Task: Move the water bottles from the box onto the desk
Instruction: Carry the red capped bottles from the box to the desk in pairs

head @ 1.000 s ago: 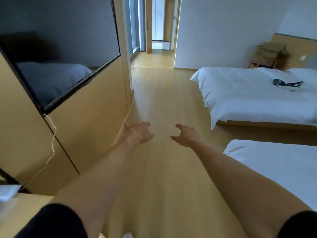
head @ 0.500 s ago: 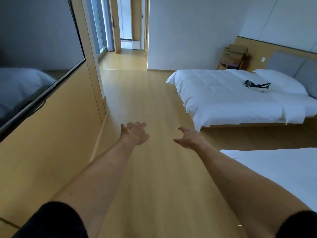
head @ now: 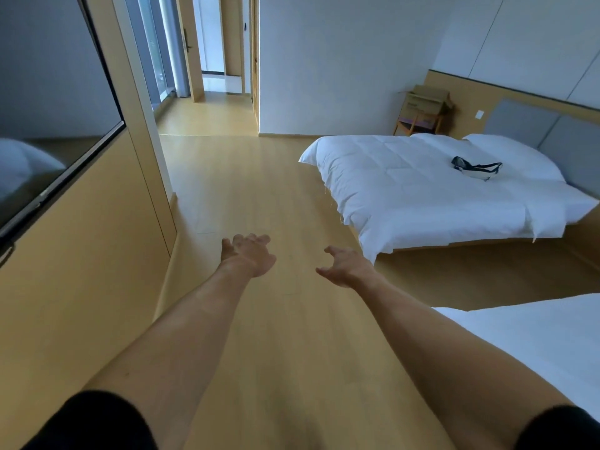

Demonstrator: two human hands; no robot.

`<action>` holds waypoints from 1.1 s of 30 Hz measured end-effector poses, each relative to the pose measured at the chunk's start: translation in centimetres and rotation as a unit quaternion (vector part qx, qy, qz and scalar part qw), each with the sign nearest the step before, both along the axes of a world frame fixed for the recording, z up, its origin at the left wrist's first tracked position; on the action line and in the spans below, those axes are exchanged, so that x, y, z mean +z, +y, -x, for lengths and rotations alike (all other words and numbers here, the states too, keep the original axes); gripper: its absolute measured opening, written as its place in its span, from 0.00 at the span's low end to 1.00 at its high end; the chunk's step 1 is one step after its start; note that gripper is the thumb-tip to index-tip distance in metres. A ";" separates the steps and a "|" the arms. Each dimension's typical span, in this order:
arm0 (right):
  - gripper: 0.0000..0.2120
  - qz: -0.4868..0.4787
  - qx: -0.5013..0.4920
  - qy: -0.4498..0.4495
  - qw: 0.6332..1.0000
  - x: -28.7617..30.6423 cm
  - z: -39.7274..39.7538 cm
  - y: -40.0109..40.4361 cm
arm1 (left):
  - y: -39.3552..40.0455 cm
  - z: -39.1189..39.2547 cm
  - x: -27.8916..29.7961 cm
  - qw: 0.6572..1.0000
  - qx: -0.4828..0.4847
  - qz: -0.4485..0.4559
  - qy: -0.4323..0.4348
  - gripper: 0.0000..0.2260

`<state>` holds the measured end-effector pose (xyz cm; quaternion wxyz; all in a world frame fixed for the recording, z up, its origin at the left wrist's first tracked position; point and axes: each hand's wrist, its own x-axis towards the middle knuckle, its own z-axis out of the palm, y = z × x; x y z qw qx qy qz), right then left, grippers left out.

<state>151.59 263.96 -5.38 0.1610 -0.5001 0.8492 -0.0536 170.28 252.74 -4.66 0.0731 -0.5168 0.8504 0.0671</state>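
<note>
Both my arms stretch forward over a wooden floor. My left hand [head: 248,254] is empty, its fingers loosely spread. My right hand [head: 345,266] is empty too, fingers relaxed and slightly curled. A cardboard box [head: 425,100] with open flaps sits on a small wooden chair [head: 418,123] in the far right corner, well beyond both hands. No water bottle shows, and the desk is out of view.
A wall-mounted TV [head: 48,125] and wooden panelling line the left. A white bed [head: 438,193] with a dark pouch [head: 475,167] on it stands at right; a second bed [head: 535,345] is nearer. A corridor [head: 207,115] opens ahead.
The view has swung to the right: the TV slid towards the left edge, the desk corner left the frame, and the far bed and box came more into view. Both hands stay empty.
</note>
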 end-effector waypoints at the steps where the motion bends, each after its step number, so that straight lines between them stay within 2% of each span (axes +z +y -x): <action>1: 0.32 0.002 -0.001 0.000 1.000 -0.2 0.5 -1.1 | -0.9 0.5 -0.2 1.000 0.000 -0.001 -0.001 0.25; 7: 0.32 0.000 0.011 -0.019 1.000 -1.8 4.6 -9.2 | -7.9 4.7 -1.3 1.000 0.005 -0.006 -0.014 0.25; 24: 0.31 -0.008 0.038 -0.032 0.999 -2.1 21.8 -37.1 | -34.2 20.3 -0.6 0.999 0.048 -0.011 -0.016 0.24; 33: 0.32 -0.013 0.019 -0.023 0.999 -3.2 28.1 -49.7 | -48.6 26.4 -2.4 1.000 0.026 -0.014 0.000 0.24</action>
